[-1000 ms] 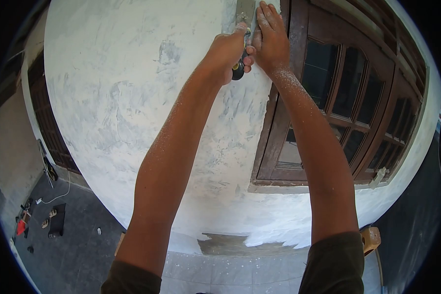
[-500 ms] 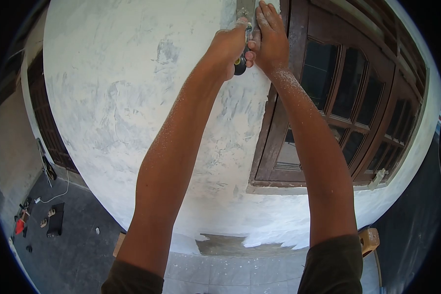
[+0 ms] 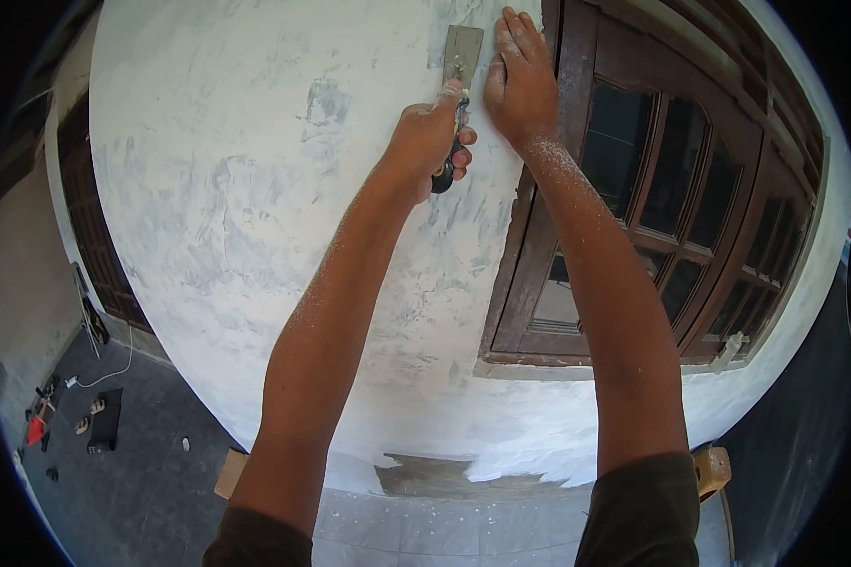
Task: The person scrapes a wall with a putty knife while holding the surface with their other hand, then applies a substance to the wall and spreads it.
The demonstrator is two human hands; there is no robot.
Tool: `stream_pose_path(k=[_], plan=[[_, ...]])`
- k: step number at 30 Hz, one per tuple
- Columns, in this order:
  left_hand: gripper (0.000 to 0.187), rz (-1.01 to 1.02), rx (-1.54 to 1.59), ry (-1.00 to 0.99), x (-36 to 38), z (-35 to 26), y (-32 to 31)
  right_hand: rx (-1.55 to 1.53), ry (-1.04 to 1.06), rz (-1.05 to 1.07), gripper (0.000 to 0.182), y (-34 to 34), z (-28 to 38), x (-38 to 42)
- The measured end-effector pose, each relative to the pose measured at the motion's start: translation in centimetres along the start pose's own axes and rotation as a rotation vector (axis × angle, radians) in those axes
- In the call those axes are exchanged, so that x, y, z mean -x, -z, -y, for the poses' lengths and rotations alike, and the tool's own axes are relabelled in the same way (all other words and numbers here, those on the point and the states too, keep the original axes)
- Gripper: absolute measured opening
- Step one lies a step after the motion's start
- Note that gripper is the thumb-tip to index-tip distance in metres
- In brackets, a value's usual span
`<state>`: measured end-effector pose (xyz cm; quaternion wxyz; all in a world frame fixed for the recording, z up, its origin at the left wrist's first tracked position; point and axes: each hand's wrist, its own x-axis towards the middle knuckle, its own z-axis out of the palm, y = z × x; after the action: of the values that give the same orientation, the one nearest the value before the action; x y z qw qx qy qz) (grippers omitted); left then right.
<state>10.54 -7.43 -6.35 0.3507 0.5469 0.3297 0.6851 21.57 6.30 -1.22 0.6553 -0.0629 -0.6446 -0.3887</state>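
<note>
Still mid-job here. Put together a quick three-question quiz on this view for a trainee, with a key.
1. Which hand grips the scraper?
2. True or false: the scraper's blade points down.
3. Of these, the right hand is nearest to: (a) the white cord, (b) the brown window frame, (c) the floor.

Key: 1. The left hand. 2. False; it points up. 3. (b).

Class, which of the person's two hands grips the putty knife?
The left hand, closed around the putty knife; the right hand lies open against the wall, gripping nothing.
</note>
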Motion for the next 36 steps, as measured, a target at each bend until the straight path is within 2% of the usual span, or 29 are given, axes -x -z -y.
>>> stream_pose_path(k=[7, 11, 17, 22, 26, 29, 33, 36], plan=[[0.039, -0.016, 0.027, -0.102, -2.4, -2.4, -0.8, -0.015, -0.007, -0.005, 0.05, 0.1, -0.1, 0.1], [0.042, -0.007, -0.016, -0.015, -0.1, 0.7, 0.1, -0.022, -0.016, -0.009, 0.05, 0.0, 0.2, 0.1], [0.041, 0.0, 0.008, -0.115, -3.5, -3.2, -0.7, -0.033, -0.03, 0.006, 0.052, 0.1, 0.4, 0.2], [0.04, -0.002, -0.083, -0.022, 0.0, 1.4, 0.8, -0.007, -0.003, -0.011, 0.05, -0.1, -0.1, 0.2], [0.04, 0.005, -0.022, -0.091, -2.7, -2.4, -0.3, -0.025, -0.012, 0.002, 0.05, -0.1, -0.1, 0.2], [0.039, -0.03, -0.084, -0.121, -3.2, -2.5, -0.1, -0.043, -0.041, 0.013, 0.053, 0.2, 0.4, 0.1], [0.04, 0.0, -0.049, 0.023, 0.1, 1.2, 0.8, -0.061, -0.064, 0.003, 0.055, -0.1, 0.6, -0.1], [0.041, -0.05, -0.076, -0.074, -1.7, -0.5, 0.0, -0.042, -0.084, 0.021, 0.054, -0.1, 0.6, 0.0]])
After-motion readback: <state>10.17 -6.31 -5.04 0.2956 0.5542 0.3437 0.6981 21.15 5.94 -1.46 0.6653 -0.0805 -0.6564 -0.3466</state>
